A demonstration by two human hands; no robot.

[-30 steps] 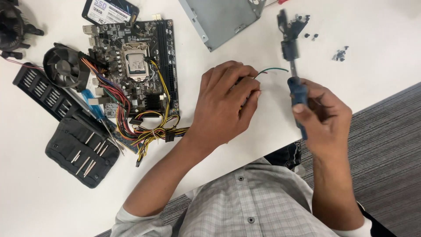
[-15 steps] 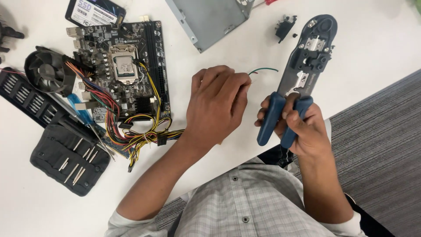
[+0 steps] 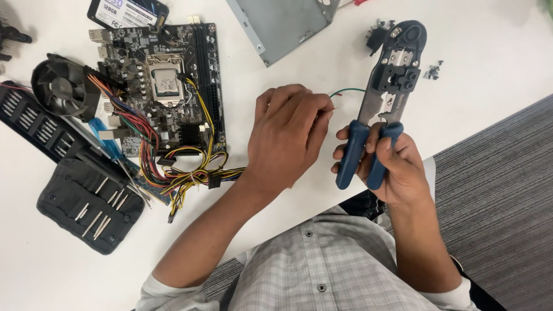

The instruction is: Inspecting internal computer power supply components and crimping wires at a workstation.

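Far to the left of the motherboard (image 3: 161,98) lies my black bit case (image 3: 89,204), open, with a round black cooling fan (image 3: 63,89) above it. The motherboard sits on the white table (image 3: 489,69), its bundle of coloured power cables (image 3: 190,173) spilling off its lower edge. Above it lies a solid-state drive (image 3: 128,11); to its upper right, a grey metal bracket (image 3: 282,23).

Right of the motherboard, my left hand (image 3: 288,138) rests knuckles up, fingers curled shut and pinching a thin green wire (image 3: 345,91) whose free end pokes out toward the tool. Just beside it, my right hand (image 3: 386,164) is wrapped around the blue handles of a crimping tool (image 3: 391,80), squeezed close together, its black head pointing away from me. Small screws (image 3: 432,70) lie scattered just beyond the tool's head.
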